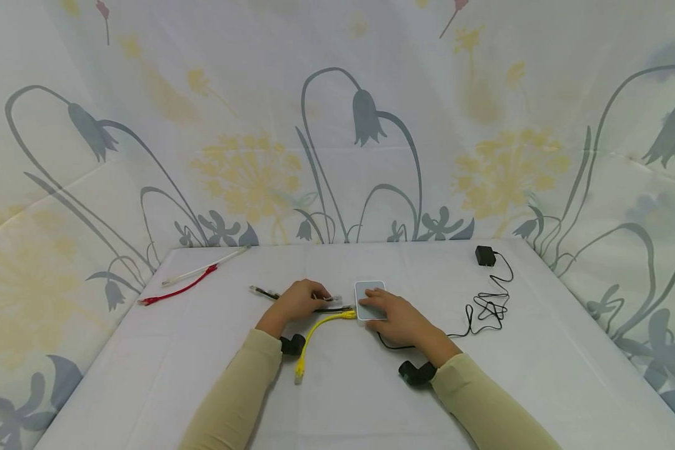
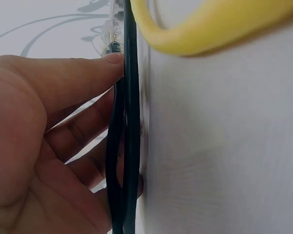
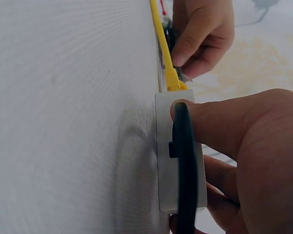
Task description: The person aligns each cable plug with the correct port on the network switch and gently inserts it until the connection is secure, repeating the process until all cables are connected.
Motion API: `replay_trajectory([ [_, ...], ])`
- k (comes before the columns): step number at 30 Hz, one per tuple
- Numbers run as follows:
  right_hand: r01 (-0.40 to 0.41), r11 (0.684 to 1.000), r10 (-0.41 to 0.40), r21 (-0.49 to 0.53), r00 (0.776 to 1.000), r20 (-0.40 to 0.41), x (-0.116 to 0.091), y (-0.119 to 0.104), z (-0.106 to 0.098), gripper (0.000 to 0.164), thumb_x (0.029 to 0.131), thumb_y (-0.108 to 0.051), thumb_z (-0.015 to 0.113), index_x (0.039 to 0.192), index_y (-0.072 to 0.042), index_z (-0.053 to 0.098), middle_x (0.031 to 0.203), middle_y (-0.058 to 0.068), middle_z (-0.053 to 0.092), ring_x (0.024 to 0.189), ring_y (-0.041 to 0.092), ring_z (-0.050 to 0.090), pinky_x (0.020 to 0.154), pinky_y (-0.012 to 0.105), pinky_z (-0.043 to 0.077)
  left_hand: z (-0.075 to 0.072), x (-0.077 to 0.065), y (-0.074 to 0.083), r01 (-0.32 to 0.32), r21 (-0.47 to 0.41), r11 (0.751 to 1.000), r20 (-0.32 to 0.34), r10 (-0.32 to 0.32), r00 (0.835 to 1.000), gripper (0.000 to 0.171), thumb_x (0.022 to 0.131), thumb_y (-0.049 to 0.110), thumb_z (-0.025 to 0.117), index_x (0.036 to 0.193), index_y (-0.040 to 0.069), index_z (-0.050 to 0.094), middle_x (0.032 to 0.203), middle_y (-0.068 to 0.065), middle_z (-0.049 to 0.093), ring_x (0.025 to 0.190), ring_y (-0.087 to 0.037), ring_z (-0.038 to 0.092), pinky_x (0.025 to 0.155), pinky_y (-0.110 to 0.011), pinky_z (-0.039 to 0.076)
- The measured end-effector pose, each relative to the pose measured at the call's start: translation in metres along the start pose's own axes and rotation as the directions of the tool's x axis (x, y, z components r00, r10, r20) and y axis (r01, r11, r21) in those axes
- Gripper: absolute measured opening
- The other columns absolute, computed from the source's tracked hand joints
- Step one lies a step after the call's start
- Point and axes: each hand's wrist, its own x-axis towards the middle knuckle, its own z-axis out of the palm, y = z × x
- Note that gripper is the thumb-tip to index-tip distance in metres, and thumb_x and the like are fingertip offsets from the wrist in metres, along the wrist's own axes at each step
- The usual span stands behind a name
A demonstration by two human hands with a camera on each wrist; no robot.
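Observation:
A small white network box (image 1: 362,285) with a grey top lies mid-table, and my right hand (image 1: 402,320) grips it by its sides. In the right wrist view the thumb presses the white side, beside the plugged-in black power lead (image 3: 187,180). A yellow network cable (image 1: 312,331) runs from the box's left side, its other plug lying on the table. Beside it a black network cable (image 1: 333,310) reaches the same side. My left hand (image 1: 297,301) pinches a dark network cable (image 2: 113,151) just behind its clear plug (image 2: 113,34), close to the box.
A red network cable (image 1: 182,290) and a thin white stick (image 1: 202,267) lie at the back left. A black power adapter (image 1: 485,255) stands at the back right, its tangled lead (image 1: 490,306) trailing towards the box. A patterned curtain (image 1: 337,156) hangs behind the table.

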Motion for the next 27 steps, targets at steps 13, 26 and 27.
replay_trajectory([
  [13,-0.003,1.000,0.003,-0.001,1.000,-0.001,0.001,0.001,0.000,0.047,0.092,-0.031,0.065,0.138,-0.022,0.056,0.153,0.005,0.041,0.143,0.030,0.035,0.112,0.052,0.033,0.001,-0.002,0.008,-0.003,0.002,1.000,0.036,0.003,0.999,0.019,0.093,0.016,0.064,0.109,0.013,0.074,0.101,-0.002,0.069,0.087,-0.013,0.060,0.082,-0.034,0.051],
  [26,-0.006,1.000,0.006,0.015,1.000,0.002,-0.001,0.000,-0.002,0.047,0.092,-0.030,0.064,0.137,-0.021,0.056,0.153,0.006,0.040,0.142,0.032,0.036,0.111,0.054,0.033,0.003,0.002,0.013,-0.037,0.015,0.999,0.043,0.036,0.998,0.017,0.093,0.014,0.064,0.106,0.011,0.074,0.102,-0.002,0.070,0.095,-0.016,0.063,0.086,-0.035,0.052],
  [27,-0.005,1.000,0.005,0.015,1.000,0.003,-0.001,-0.001,-0.002,0.046,0.092,-0.030,0.064,0.137,-0.021,0.056,0.153,0.006,0.041,0.142,0.032,0.036,0.111,0.054,0.033,0.004,0.002,0.013,-0.038,0.016,0.999,0.041,0.038,0.998,0.017,0.093,0.014,0.064,0.106,0.012,0.074,0.102,-0.002,0.070,0.094,-0.016,0.064,0.085,-0.035,0.052],
])
